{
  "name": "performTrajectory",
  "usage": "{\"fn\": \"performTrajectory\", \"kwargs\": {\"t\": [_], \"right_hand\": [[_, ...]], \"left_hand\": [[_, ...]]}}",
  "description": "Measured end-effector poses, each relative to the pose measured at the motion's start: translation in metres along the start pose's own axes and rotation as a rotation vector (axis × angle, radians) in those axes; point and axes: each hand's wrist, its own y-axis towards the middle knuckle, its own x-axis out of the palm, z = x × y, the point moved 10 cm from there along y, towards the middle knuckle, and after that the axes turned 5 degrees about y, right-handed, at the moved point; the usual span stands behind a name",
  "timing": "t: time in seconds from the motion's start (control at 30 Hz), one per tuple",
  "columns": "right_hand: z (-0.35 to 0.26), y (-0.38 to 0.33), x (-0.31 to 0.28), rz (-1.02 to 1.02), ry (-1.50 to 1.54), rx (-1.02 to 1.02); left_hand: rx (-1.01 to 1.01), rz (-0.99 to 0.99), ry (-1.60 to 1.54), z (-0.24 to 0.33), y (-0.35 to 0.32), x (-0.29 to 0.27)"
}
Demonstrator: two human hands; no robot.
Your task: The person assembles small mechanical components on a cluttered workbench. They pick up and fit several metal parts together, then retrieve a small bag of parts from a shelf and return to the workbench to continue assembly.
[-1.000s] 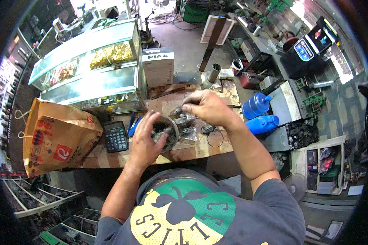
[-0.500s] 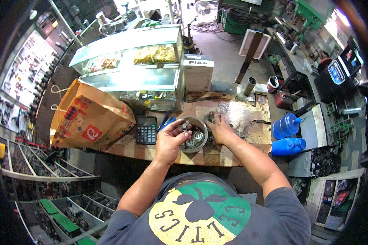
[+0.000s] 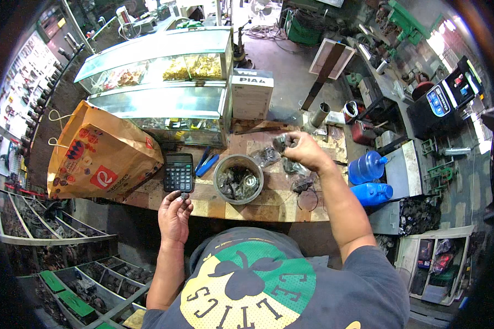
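Observation:
My left hand (image 3: 174,218) is raised at the table's front edge, just below the black calculator (image 3: 179,171). Its fingertips pinch a small grey metal piece (image 3: 184,196), too small to name. My right hand (image 3: 308,152) is over the right part of the table, its fingers closed on a dark part in clear plastic (image 3: 280,143). Between the hands stands a round grey tub (image 3: 238,201) with metal parts and clear bags inside. Right of it lie a clear bag of small parts (image 3: 265,157) and another dark bagged part (image 3: 301,184).
Blue-handled pliers (image 3: 206,163) lie between calculator and tub. A brown paper bag (image 3: 104,159) and glass display cases (image 3: 159,104) stand left and behind, with a white box (image 3: 252,96) beside them. A metal cylinder (image 3: 320,115) and blue jugs (image 3: 368,168) are at the right.
My left hand has moved left and down from over the tub, keeping a small metal piece. My right hand has lifted off the table with a dark bagged part. The view has shifted right.

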Motion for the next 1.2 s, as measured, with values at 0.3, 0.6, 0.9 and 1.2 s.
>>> {"fn": "performTrajectory", "kwargs": {"t": [0.3, 0.6, 0.9, 1.2], "right_hand": [[-0.089, -0.061, 0.163, -0.164, -0.632, -0.765], [0.073, -0.058, 0.022, -0.021, -1.054, -0.097], [0.081, 0.052, 0.057, 0.070, -0.806, -0.269], [0.048, 0.031, 0.049, 0.246, -0.546, -0.007]], "left_hand": [[-0.057, -0.157, 0.257, -0.023, 0.031, 0.072], [0.167, -0.098, 1.135, -0.020, 0.043, 0.102], [0.094, -0.244, 0.894, -0.040, 0.047, 0.106], [-0.072, -0.475, 0.916, -0.045, 0.071, 0.080]]}}
